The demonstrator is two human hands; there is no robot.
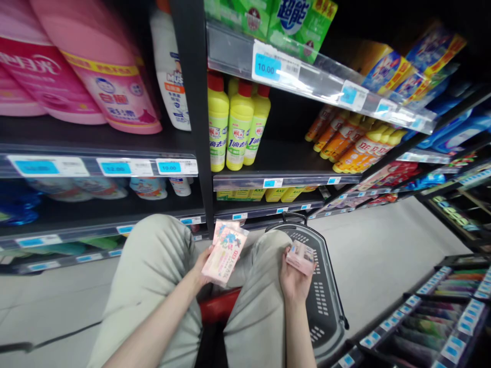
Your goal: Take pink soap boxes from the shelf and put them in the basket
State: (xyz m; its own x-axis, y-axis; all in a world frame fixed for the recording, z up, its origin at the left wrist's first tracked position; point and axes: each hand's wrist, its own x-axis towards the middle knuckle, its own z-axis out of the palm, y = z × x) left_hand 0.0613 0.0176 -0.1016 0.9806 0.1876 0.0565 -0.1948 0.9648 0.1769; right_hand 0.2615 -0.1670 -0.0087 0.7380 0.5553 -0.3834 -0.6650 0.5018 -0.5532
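My left hand (200, 267) is closed around two flat, pale pink boxes (226, 254) with blue flower prints and Chinese lettering, one partly behind the other. Their contents do not show. In my right hand (294, 284) rests a smaller-looking pink box (300, 257), tilted on the palm and fingers. Both hands are over my knees, and the boxes are apart from each other. Beside and beneath my right hand stands a dark grey shopping basket (328, 318) with a slotted bottom.
Shelves in front hold pink detergent bottles (115, 87), yellow bottles with red caps (240, 125) and orange bottles (364, 148). A shelf edge (245, 182) with price tags runs above my knees. Pale floor (387, 245) stretches right, towards a low display rack (422, 322).
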